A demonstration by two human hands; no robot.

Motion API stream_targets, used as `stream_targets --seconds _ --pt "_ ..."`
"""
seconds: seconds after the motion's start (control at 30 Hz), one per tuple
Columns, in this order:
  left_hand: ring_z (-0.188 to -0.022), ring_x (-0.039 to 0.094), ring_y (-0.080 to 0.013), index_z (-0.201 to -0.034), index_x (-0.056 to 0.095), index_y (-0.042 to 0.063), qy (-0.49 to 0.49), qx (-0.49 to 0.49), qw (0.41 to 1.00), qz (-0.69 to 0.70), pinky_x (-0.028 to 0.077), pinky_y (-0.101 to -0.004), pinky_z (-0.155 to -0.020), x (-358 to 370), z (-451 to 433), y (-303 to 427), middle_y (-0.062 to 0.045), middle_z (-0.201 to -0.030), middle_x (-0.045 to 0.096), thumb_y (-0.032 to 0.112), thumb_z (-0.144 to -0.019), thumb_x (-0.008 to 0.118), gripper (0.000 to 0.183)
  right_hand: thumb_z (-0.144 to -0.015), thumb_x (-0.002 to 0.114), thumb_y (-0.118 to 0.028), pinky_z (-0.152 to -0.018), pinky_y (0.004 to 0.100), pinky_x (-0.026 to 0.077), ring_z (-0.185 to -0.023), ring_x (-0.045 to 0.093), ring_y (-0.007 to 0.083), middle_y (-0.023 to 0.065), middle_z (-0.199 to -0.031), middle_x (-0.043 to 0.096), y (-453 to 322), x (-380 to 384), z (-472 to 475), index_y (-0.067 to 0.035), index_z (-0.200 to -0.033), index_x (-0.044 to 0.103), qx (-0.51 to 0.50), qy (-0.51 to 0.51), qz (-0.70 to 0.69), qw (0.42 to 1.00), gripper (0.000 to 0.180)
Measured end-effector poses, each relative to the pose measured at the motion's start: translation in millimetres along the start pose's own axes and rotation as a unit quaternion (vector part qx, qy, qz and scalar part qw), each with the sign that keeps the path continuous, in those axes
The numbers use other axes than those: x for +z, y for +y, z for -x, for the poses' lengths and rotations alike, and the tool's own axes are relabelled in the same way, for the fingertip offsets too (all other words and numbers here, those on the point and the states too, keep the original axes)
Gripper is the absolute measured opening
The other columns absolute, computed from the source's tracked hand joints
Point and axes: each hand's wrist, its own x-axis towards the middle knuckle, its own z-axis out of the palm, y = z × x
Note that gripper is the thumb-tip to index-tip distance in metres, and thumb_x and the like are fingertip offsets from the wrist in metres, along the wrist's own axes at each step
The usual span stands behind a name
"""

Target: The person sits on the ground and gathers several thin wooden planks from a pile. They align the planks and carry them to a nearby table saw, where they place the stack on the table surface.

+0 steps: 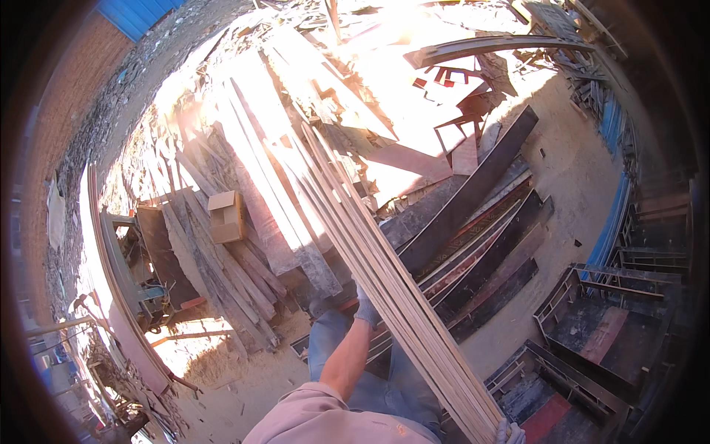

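A long bundle of thin wooden strips [388, 272] slants across my front, from the sunlit boards at upper left to the lower right. My left hand [364, 302], in a pale knitted glove, grips its near-side edge at mid-length; the fingers are partly hidden by the wood. At the bundle's near end, my right hand [509, 433], gloved too, is wrapped around the strips at the picture's bottom edge. Under and beyond the bundle lies a pile of dark plywood boards [471, 188].
An opened cardboard box [227, 222] sits on weathered planks [233, 266] to the left. Dark box-like frames [604, 327] stand at lower right. A stack of long panels [119, 288] curves along the left. Scrap wood [460, 111] litters the glaring ground ahead.
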Motion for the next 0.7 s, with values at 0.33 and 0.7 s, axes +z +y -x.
stream_targets --seconds 0.33,0.7 --pt "-0.122 0.060 -0.0396 -0.145 0.052 0.006 -0.061 -0.055 0.994 -0.069 0.051 -0.0531 -0.105 61.9 20.0 -101.9 -0.018 -0.138 0.061 0.080 -0.094 0.039 0.091 -0.053 0.078 -0.032 -0.091 0.0597 0.042 -0.112 0.051 0.0445 0.0254 -0.132 0.046 139.7 -5.1 47.5 -0.011 -0.158 0.035 0.042 0.002 -0.062 0.997 0.116" --pt "-0.121 0.061 -0.0391 -0.143 0.054 0.006 -0.050 0.042 0.980 -0.189 0.052 -0.0536 -0.104 262.1 -58.0 -112.1 -0.018 -0.136 0.062 0.080 -0.093 0.041 0.090 -0.062 0.074 -0.026 -0.107 0.0603 0.037 -0.123 0.045 0.0434 0.0221 -0.135 0.041 307.7 7.8 -100.3 -0.015 -0.156 0.038 0.070 0.173 -0.054 0.981 0.102"
